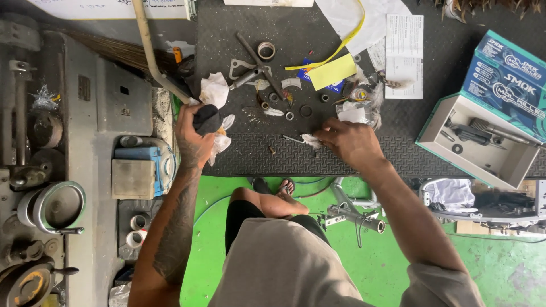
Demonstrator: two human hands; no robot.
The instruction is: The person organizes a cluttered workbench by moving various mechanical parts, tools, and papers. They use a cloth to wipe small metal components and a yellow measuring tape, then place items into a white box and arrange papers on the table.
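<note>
Left hand (192, 139): clenched on a dark part (206, 118) wrapped in rag (216, 91), at the mat's (250, 159) left edge.
Right hand (348, 142): fingertips on a white scrap (310, 140) mid-mat; grip unclear.
Hidden: the part's shape.
Floor (216, 199): green, below the mat.

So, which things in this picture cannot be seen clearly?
- Head view: the dark object in the left hand is mostly covered by the fingers and a white rag.
- The small piece under the right hand is too small to identify.
- The open box is cut off at the right edge.
</note>
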